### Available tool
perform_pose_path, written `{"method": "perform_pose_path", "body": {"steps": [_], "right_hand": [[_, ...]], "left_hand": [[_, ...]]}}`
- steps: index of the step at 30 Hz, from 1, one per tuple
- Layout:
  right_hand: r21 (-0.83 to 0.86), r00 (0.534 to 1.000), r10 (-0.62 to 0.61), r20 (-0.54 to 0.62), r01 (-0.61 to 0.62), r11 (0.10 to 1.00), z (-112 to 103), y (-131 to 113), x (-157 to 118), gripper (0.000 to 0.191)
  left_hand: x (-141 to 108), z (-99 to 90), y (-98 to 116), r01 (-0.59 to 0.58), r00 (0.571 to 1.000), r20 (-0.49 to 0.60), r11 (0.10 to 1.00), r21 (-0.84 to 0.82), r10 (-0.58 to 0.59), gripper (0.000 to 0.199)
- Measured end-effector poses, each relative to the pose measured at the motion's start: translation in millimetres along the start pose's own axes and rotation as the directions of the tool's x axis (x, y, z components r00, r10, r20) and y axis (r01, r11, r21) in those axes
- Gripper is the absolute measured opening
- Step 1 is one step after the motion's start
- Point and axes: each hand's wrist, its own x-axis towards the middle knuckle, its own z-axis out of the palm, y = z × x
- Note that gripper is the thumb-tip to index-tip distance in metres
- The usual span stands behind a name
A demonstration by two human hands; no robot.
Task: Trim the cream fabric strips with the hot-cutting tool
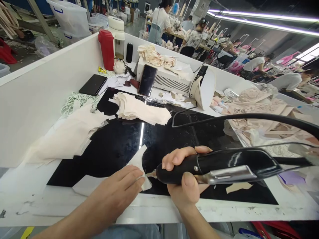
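My right hand is wrapped round a black corded handheld tool with a silver lever. The tool's narrow metal tip points left and meets the edge of a small cream fabric piece. Closed fingers of my left hand press on that piece over the black board. Under my left wrist lies a flat white piece. A stack of cream fabric pieces rests on the board's far part, and a larger pile lies at the left.
Behind the board are a phone, a white vented box, a black tablet and a red flask. Fabric strips heap at the right. The tool's black cable arcs over the board. Several people sit beyond the table wall.
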Motion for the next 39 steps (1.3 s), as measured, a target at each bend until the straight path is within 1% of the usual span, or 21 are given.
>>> {"method": "perform_pose_path", "body": {"steps": [2, 5, 8, 13, 18, 21, 25, 30, 35, 39], "right_hand": [[-0.005, 1.0, -0.002, -0.005, 0.002, 1.0, 0.7, 0.2, -0.1, 0.037], [0.006, 1.0, -0.014, 0.002, 0.014, 1.0, 0.9, 0.3, -0.7, 0.037], [0.02, 1.0, -0.019, 0.004, 0.019, 1.0, 0.7, 0.0, -1.1, 0.036], [-0.004, 1.0, -0.013, -0.008, 0.013, 1.0, 1.4, -0.8, -0.7, 0.035], [0.013, 1.0, -0.014, -0.001, 0.014, 1.0, 1.8, -0.8, -0.5, 0.034], [0.025, 1.0, -0.01, 0.001, 0.01, 1.0, 1.6, -0.9, -0.4, 0.035], [-0.001, 1.0, -0.013, 0.004, 0.013, 1.0, 0.9, -1.4, 0.0, 0.035], [-0.032, 1.0, -0.008, 0.003, 0.008, 0.999, 1.0, -1.6, -0.1, 0.035], [0.015, 1.0, -0.007, -0.002, 0.007, 1.0, 1.7, -0.9, -1.1, 0.036], [0.009, 1.0, -0.002, -0.002, 0.002, 1.0, 1.5, -0.4, -1.7, 0.037]], "left_hand": [[4.5, -0.2, -4.8, -0.042, 0.999, 0.023, 0.999, 0.01, 0.042, 0.029], [5.1, 3.3, -9.4, -0.049, 0.998, 0.048, 0.998, 0.037, 0.047, 0.028], [2.4, 4.1, -12.3, -0.03, 0.998, 0.048, 0.999, 0.031, 0.029, 0.031], [0.1, 3.2, -15.2, -0.03, 0.998, 0.054, 0.998, 0.062, 0.026, 0.029], [-2.7, 9.7, -17.0, -0.075, 0.997, 0.031, 0.986, 0.149, 0.071, 0.025], [-5.3, 10.8, -18.4, -0.103, 0.994, 0.04, 0.979, 0.174, 0.097, 0.028], [-7.7, 6.8, -19.2, -0.073, 0.996, 0.067, 0.981, 0.178, 0.062, 0.035], [-9.3, 3.5, -20.0, -0.055, 0.996, 0.08, 0.985, 0.166, 0.042, 0.037], [-11.9, 3.3, -20.9, -0.046, 0.995, 0.094, 0.989, 0.137, 0.033, 0.04], [-12.4, 3.5, -21.2, -0.043, 0.994, 0.107, 0.989, 0.145, 0.027, 0.04]]}}
